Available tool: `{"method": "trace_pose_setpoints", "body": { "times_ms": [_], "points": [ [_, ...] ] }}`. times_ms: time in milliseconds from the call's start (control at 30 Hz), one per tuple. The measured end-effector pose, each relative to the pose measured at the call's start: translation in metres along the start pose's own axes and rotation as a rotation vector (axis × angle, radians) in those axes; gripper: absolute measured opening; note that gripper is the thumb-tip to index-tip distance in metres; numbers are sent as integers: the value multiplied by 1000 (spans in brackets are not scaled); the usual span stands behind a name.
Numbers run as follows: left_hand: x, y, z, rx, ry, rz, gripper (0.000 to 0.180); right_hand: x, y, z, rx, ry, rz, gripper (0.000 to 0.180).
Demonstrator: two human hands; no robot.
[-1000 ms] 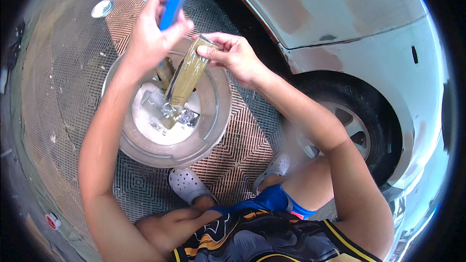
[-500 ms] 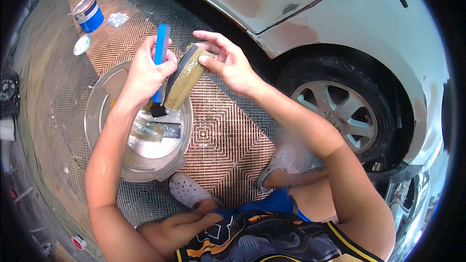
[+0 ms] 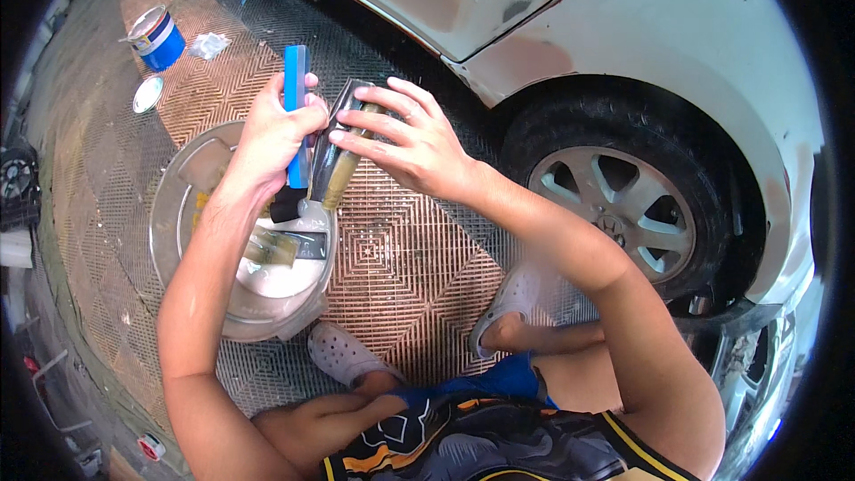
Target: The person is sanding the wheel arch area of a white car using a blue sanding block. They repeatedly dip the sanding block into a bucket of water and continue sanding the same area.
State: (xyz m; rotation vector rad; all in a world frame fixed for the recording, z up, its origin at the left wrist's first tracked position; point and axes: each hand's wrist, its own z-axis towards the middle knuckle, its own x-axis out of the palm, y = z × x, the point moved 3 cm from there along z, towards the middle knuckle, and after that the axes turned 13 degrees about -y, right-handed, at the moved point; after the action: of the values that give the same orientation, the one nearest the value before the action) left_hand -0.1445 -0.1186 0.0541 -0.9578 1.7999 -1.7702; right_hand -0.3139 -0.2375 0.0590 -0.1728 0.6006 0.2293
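My left hand (image 3: 272, 138) grips a brush with a blue handle (image 3: 295, 111), its dark bristles pointing down over a metal basin (image 3: 174, 223). My right hand (image 3: 405, 142) holds a flat metal scraper blade (image 3: 334, 169) smeared with yellowish paste, pressed against the brush. The blade's lower end hangs over the basin's right rim. Inside the basin lie a second scraper (image 3: 276, 249) and whitish liquid.
A white car's front wheel (image 3: 623, 205) and fender (image 3: 623, 27) are close on the right. A blue can (image 3: 158, 36), its lid (image 3: 147, 94) and a crumpled rag (image 3: 209, 44) lie far left on the grated floor mat (image 3: 401, 258). My feet in pale clogs (image 3: 343, 356) rest near the basin.
The view has swung left to right, so basin and can sit further left. Both hands with brush and blade have lifted slightly off the basin's middle toward its right rim.
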Motion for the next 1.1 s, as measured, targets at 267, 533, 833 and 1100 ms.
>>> {"method": "trace_pose_setpoints", "body": {
  "times_ms": [267, 533, 833, 1100],
  "points": [
    [-8, 0, 4, 14, -37, 48, 48, -18, -9, -5, -32, -25, 103, 27],
    [-8, 11, 9, 19, -147, 46, 44, -5, -27, -42, 694, 165, 180, 23],
    [35, 21, -26, 600, -164, 605, 69, 12, -11, -36, 1712, -222, 1074, 29],
    [55, 7, -34, 709, -277, 602, 63, 8, 1, -26, 1675, -391, 1452, 31]
  ]
}}
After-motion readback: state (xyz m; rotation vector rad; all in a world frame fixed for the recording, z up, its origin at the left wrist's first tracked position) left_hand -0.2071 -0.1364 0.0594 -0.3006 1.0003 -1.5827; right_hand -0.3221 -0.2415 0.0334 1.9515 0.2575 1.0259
